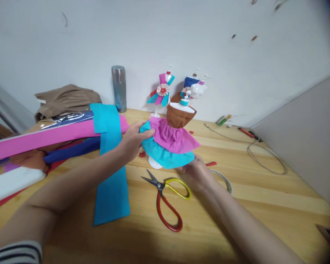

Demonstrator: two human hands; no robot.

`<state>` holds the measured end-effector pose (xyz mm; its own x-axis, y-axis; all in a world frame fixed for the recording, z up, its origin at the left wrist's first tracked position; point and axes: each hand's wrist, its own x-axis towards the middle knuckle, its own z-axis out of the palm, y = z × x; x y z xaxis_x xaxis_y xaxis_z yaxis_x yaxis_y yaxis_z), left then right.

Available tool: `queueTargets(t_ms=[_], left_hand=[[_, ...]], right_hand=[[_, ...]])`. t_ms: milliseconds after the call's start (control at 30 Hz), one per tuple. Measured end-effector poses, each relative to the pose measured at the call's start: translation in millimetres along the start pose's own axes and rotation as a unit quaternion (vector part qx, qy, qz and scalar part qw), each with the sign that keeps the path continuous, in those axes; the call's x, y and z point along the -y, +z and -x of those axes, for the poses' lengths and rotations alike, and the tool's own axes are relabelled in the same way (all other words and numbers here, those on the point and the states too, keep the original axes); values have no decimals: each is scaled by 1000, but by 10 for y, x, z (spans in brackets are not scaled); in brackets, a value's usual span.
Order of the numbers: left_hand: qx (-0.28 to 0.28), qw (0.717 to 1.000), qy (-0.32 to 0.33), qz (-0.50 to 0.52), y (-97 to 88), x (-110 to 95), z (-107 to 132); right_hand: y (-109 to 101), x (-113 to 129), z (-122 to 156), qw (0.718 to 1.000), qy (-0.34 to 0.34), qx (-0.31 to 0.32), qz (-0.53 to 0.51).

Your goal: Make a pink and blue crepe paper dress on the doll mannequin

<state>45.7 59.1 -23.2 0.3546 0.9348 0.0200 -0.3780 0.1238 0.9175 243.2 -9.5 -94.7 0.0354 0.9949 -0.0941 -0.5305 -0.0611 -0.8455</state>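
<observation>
A small dress form stands on a white round base [155, 163], wearing a brown bodice [180, 116] above a two-layer gathered skirt. The upper layer is pink [173, 136], and the lower one is a turquoise layer [169, 157] that flares out below. My left hand [133, 141] pinches the skirt's left edge, thumb on top. At the lower right hem, my right hand [196, 170] holds the turquoise layer, its fingertips partly hidden under the cloth. Just in front lie scissors [161, 187] with one red and one yellow handle, blades apart.
A turquoise strip [112, 190] hangs over pink rolled material [44, 141] at left. Behind stand a metal flask [119, 90], a decorated form [163, 90] and further forms. A tape roll [225, 179] lies by my right wrist; a cable [266, 165] curls at right.
</observation>
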Motion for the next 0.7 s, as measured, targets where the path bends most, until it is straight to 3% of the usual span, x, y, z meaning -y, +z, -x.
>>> queueTargets(t_ms=[167,267,367,467,567,700], left_hand=[[-10,998,-21,66,13,136,92],[-19,997,-21,71,13,202,138],[-15,1000,-23,9,-9,190,169],[-31,997,0,-74,-36,47,165],[-37,981,81,-172,-37,-157,99],[6,961,83,-263,2,-287,-63]], right_hand=[[19,222,309,997,25,8,-70],[141,316,309,1000,-5,-26,-7],[267,392,168,987,-83,-114,74],[358,446,6,963,-146,-156,164],[380,451,-79,957,-162,-146,190],[345,403,-92,963,-168,-103,182]])
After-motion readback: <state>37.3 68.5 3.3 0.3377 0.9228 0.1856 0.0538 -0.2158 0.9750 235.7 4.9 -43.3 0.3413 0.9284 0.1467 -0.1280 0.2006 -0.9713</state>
